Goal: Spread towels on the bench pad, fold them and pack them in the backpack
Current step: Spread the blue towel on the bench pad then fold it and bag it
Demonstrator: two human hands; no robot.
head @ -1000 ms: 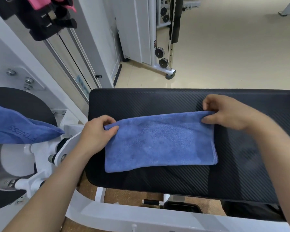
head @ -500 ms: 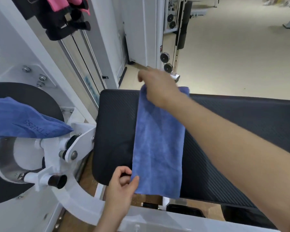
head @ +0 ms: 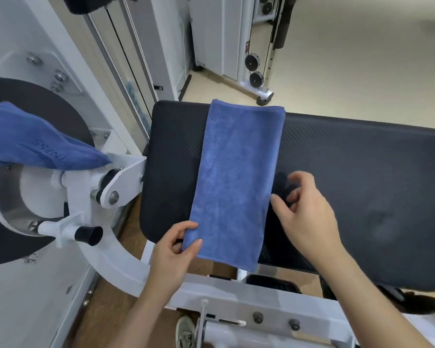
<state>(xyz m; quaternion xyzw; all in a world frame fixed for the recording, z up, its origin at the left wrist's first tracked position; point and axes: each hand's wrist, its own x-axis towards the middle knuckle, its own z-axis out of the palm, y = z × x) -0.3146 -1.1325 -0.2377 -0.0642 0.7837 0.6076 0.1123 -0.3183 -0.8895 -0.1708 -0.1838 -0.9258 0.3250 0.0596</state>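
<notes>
Second towel [head: 35, 139]: draped over the machine at left, not yet spread. Left hand [head: 173, 252]: pinches the near-left corner of the towel [head: 236, 184]. That towel lies as a folded strip across the left end of the pad [head: 362, 172], with its near end overhanging the front edge. Right hand [head: 309, 214]: fingers loosely spread, holding nothing, just beside the strip's right edge.

Judged: first towel mid-fold, further folds likely. Second towel and all packing remain.

Count: towels 2, pad 1, hands 2, backpack none in view.

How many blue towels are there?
2. One folded towel lies across the bench pad, its near corner pinched by the left hand; a second towel drapes over the machine at left. Others may be hidden.
</notes>
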